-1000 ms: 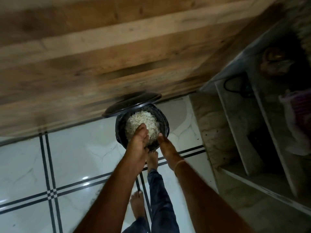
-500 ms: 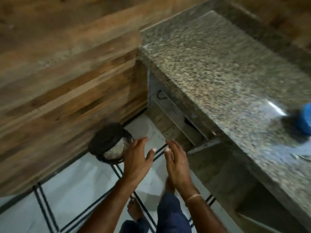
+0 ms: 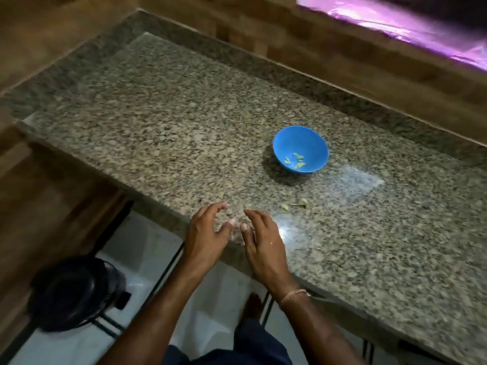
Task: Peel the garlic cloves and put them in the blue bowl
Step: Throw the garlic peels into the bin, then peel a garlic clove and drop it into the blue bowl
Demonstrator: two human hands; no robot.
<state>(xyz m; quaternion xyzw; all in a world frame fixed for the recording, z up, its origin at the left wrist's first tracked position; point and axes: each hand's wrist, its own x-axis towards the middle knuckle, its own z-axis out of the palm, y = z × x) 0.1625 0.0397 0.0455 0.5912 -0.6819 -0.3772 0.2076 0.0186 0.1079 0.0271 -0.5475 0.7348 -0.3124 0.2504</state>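
Observation:
The blue bowl [image 3: 301, 148] stands on the granite counter [image 3: 184, 122], with several pale peeled garlic cloves [image 3: 295, 160] inside. A few loose garlic pieces [image 3: 295, 204] lie on the counter between the bowl and my hands. My left hand [image 3: 207, 233] and my right hand [image 3: 262, 237] hover side by side over the counter's front edge, fingers loosely spread, holding nothing. Both hands are well short of the bowl.
A black bin [image 3: 76, 291] with its lid stands on the white tiled floor at the lower left. Wood-look wall panels run behind and left of the counter. A purple-lit strip [image 3: 395, 25] shows at the top right. My foot [image 3: 253, 306] is below the counter edge.
My hands left the bin of peelings on the floor and rose to the counter edge. The view swung up and right, bringing the counter and blue bowl into sight.

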